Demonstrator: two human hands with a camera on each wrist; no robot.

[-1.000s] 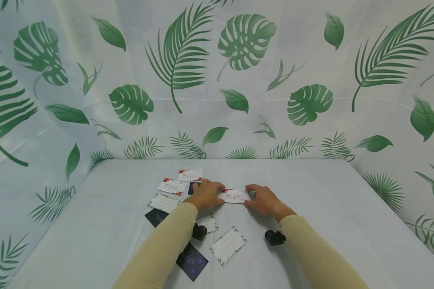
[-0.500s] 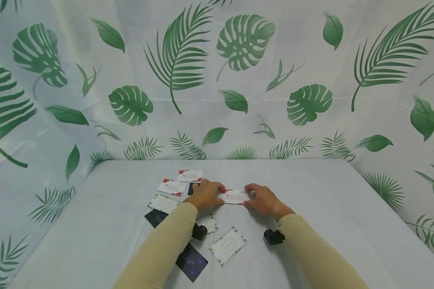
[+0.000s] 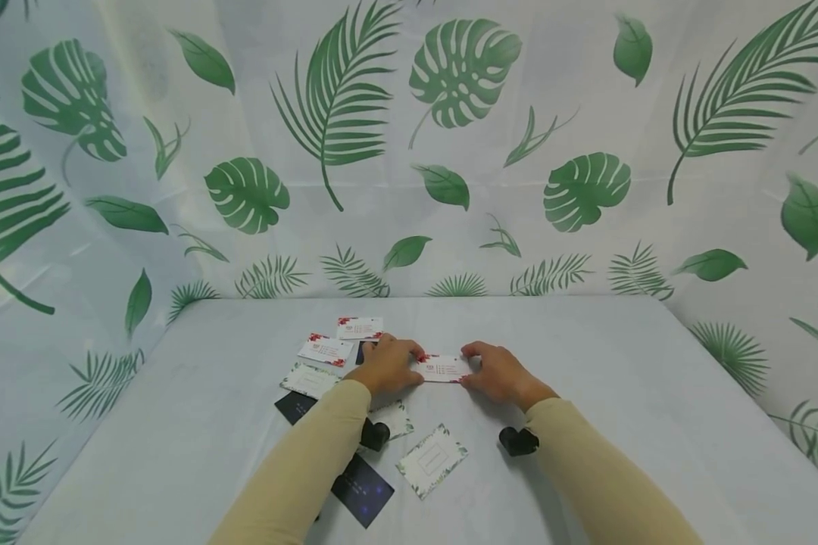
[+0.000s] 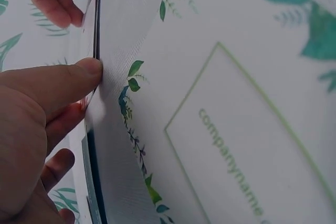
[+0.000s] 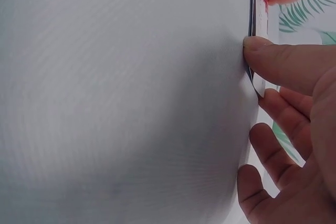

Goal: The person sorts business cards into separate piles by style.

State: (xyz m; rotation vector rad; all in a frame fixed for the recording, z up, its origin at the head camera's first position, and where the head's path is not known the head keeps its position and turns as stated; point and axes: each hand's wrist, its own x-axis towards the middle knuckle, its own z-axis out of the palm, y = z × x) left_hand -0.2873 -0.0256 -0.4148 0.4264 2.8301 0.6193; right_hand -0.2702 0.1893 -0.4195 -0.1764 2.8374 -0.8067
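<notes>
Towards the middle of the white table (image 3: 620, 348), L hand (image 3: 390, 367) & R hand (image 3: 503, 375) pinch opp. ends of an apparent thin card stack (image 3: 443, 369), red-and-white print up, prob. squaring it, so next move needs even, gentle pressure.

A cloth-screened booth, something like a small makeshift studio: a white cloth (image 3: 375, 227) printed with green palm fronds and monstera leaves hangs at the back and along both sides, lightly creased in places, and closes in a counter (image 3: 627, 386) with a plain pale top. Whether a home, an office or a workshop lies around it, I cannot tell
</notes>
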